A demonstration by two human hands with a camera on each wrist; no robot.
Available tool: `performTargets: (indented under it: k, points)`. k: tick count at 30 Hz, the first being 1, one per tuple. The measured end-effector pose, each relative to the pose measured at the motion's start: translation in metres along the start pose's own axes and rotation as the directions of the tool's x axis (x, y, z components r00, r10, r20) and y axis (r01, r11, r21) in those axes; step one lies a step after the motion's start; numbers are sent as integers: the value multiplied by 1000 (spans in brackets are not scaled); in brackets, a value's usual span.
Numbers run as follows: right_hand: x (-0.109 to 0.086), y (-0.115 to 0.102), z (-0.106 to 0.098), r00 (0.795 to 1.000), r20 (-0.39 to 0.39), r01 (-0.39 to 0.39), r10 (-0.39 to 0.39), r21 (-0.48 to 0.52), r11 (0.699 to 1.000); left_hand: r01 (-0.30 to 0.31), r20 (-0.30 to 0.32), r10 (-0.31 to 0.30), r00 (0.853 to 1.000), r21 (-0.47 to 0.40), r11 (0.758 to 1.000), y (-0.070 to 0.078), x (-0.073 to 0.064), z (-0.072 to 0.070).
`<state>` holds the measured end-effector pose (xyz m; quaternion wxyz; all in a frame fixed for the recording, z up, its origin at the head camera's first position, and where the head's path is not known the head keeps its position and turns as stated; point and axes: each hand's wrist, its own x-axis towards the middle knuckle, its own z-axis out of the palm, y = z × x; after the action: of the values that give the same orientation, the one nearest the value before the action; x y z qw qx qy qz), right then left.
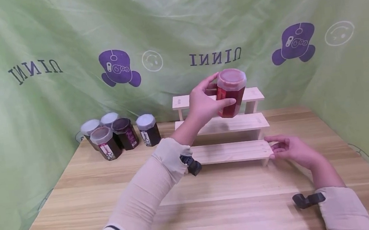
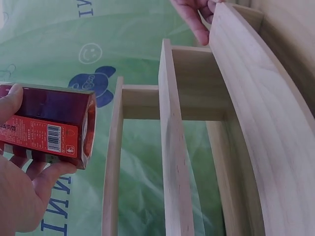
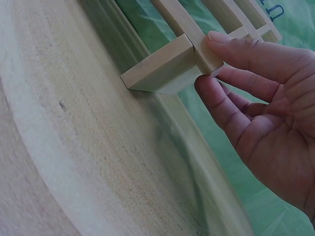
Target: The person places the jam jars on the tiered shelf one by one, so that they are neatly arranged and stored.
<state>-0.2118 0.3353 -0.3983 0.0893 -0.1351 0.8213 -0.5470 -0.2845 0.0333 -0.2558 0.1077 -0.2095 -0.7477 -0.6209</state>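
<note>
My left hand (image 1: 200, 104) grips a red jar (image 1: 231, 89) with a pale lid, holding it in the air in front of the top tier of a wooden three-step rack (image 1: 232, 152). A red label with a barcode shows on the jar (image 2: 39, 129) in the left wrist view, where its base points toward the rack. At the rack's lower right corner, my right hand (image 1: 294, 151) pinches the end of the bottom board. The right wrist view has the thumb of this hand (image 3: 275, 113) on one face of the board's corner and a fingertip against its edge.
Several dark jars with lids stand at the table's back left, including a dark-lidded jar (image 1: 125, 133) and a separate white-lidded jar (image 1: 148, 130). The wooden table (image 1: 215, 216) meets a green printed curtain (image 1: 167, 12) behind and at both sides.
</note>
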Motion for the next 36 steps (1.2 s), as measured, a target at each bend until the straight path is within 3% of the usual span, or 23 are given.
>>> performTargets:
  k: [7,22,31,36]
  points:
    - [-1,-3,1,1000,-3,-2,2,-11,1000,37,-44,-38,998,-18,999,-7,14,9]
    - [1,1,-1,1000,5,-8,8,0,1000,92,-89,-94,992,-31,995,-20,29,23]
    - [0,4,-1,1000,2,-1,1,0,1000,64,-103,-72,992,-79,995,-29,36,35]
    - [1,2,-1,1000,-5,-4,4,-16,1000,34,-85,-37,996,-35,999,-31,40,36]
